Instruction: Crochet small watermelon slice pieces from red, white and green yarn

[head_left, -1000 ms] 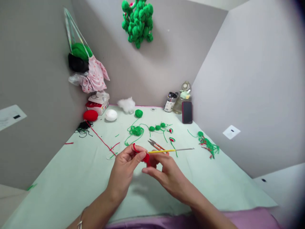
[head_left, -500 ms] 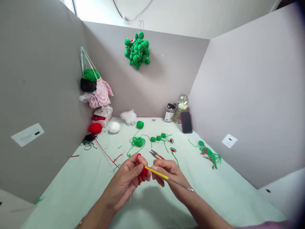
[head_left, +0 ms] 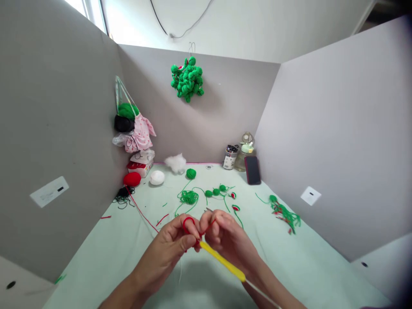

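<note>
My left hand (head_left: 172, 246) is closed on a small piece of red yarn work (head_left: 196, 243), with red yarn (head_left: 184, 223) looped round its index finger. A crochet hook (head_left: 222, 260) with a yellow handle sticks out from the left fingertips, slanting down to the right across my right wrist; its near end is at the red work. My right hand (head_left: 227, 234) is off the handle and pinches a short red strand beside the left fingers. Behind the right hand only the tips of scissors (head_left: 208, 210) show.
A red yarn ball (head_left: 132, 179) lies at the left, its strand running to my hands. Green yarn (head_left: 189, 197), small green balls (head_left: 216, 192) and white stuffing (head_left: 176, 163) lie beyond. A phone (head_left: 252, 170) leans at the right, near green tangled pieces (head_left: 285, 212).
My right hand has let go of the crochet hook and now pinches a red strand. The hook's free end has swung lower. The view has tilted up slightly.
</note>
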Motion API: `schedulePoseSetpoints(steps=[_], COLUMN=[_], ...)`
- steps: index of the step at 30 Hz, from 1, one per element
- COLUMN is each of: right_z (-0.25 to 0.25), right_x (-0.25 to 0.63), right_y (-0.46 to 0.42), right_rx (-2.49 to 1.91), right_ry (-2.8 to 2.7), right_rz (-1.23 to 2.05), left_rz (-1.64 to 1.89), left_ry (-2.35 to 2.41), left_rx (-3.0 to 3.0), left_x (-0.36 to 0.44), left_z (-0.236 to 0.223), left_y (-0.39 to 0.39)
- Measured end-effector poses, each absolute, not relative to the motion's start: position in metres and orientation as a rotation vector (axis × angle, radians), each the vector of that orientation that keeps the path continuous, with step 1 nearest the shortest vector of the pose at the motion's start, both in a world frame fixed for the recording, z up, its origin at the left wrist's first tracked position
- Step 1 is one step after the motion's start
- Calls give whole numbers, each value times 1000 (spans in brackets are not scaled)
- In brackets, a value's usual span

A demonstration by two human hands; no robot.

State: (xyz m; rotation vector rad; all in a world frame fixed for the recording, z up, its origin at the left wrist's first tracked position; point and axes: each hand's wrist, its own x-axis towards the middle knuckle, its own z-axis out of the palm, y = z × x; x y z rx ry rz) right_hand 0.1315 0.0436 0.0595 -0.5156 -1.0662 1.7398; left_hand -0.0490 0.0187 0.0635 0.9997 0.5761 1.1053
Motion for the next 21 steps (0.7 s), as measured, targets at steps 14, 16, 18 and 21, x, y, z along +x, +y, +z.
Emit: schedulePoseSetpoints(steps=[14, 16, 18, 21], right_z=[22, 7, -10, -29], right_x=[114, 110, 108, 112], right_y=[145, 151, 153, 155], right_rx=[-732, -881, -971, -1048], right_ry=[-911, -912, -908, -960], right_rz=[1927, 1889, 1907, 1898], left_rz=[905, 866, 812, 764], left_ry=[662, 694, 699, 709], left_rx=[883, 836, 789, 747], left_x=[-67, -66, -64, -60], left_z=[20, -4, -28, -56], left_y=[130, 139, 144, 148])
